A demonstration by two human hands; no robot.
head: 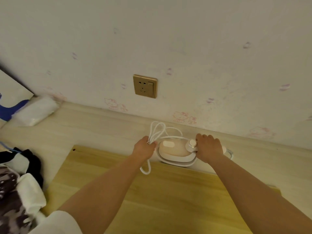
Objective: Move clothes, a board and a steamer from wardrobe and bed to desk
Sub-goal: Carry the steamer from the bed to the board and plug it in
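Observation:
A white and peach steamer lies on the pale desk close to the wall, just past the far edge of a yellow wooden board. My right hand grips the steamer's handle beside its round knob. My left hand holds a bundle of the steamer's white cord, with loops sticking up and one hanging down over the board. A pile of clothes in black, white and a dark print lies at the left, beside the board.
A gold wall socket with a switch sits on the wall above the steamer. A white plastic packet lies at the back left of the desk, next to a white and blue panel.

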